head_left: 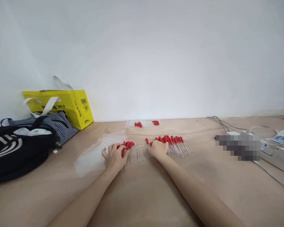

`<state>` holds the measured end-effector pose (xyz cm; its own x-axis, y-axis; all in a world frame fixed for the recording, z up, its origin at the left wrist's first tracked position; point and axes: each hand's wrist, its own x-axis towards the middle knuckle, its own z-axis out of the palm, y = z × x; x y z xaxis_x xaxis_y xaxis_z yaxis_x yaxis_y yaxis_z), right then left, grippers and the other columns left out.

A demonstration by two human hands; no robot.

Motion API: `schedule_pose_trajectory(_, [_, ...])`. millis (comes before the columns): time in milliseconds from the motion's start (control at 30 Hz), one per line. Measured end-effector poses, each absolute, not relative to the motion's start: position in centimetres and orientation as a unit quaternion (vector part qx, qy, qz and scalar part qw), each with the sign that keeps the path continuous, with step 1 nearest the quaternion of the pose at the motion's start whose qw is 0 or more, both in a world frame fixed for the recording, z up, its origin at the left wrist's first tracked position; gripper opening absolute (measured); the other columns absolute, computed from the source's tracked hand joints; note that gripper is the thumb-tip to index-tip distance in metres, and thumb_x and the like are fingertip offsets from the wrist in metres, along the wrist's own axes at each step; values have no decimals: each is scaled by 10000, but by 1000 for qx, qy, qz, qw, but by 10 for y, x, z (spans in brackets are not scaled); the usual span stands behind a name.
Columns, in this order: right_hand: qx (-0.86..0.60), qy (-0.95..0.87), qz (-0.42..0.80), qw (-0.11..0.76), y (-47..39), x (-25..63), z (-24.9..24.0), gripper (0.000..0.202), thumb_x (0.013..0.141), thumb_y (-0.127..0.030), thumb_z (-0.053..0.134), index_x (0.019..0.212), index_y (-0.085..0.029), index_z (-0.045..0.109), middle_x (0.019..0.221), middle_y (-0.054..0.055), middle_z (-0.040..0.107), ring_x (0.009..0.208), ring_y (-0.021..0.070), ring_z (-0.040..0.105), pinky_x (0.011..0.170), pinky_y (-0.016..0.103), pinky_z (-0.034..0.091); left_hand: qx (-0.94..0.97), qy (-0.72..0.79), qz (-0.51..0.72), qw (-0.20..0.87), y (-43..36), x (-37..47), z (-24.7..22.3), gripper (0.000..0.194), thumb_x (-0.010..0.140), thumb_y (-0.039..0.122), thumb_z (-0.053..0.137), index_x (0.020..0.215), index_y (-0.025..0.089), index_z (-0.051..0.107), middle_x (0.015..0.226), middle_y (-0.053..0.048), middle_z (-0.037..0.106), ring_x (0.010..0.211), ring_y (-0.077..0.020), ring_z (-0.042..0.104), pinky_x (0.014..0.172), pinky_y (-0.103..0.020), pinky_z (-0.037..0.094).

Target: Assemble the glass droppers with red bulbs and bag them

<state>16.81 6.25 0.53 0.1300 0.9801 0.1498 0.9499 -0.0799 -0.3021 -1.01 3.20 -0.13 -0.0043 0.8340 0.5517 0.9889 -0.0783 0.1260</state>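
My left hand (115, 157) is closed, with a red rubber bulb (122, 153) between its thumb and fingers. Beside its fingertips lies a small pile of loose red rubber bulbs (128, 144). Thin clear glass tubes (139, 155) are spread in a row between my two hands. My right hand (158, 149) has its fingers curled at the right end of that row, by a red-capped piece; what they grip is mostly hidden. Just beyond it, a row of glass droppers with red bulbs (177, 145) lies side by side on the table.
Clear plastic zip bags (94, 154) are fanned out at left. Two bulb clusters (138, 124) lie on bags near the wall. A yellow bag (78, 108), striped bag (61, 127) and black bag (19, 160) stand left. A power strip (278, 157) and cables lie right.
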Motion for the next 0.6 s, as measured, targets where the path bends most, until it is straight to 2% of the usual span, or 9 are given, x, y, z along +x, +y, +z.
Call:
schedule_pose_trajectory(200, [-735,-655,44,168,62,169,5,267,769,-289,423,741,-157,653,768,112,661,733,224,588,752,380,241,-681,-678,-216,173,27,-12,6,288,686,493,510,688,209,559,827,-56,569,870,-244,473,867,-483,198])
schedule_pose_trajectory(433, [-707,-681,24,190,47,180,3,262,798,-272,404,756,-156,635,779,100,655,790,224,562,740,356,242,-680,-677,-197,202,30,-20,5,229,729,409,483,688,206,583,816,-61,571,847,-241,479,851,-479,209])
schedule_pose_trajectory(600, [-587,-773,-3,241,26,205,-10,156,798,-242,461,732,-175,585,774,46,638,790,185,523,674,284,251,-688,-670,-172,220,28,-22,6,282,758,401,453,643,197,611,797,-78,584,842,-256,483,852,-493,205])
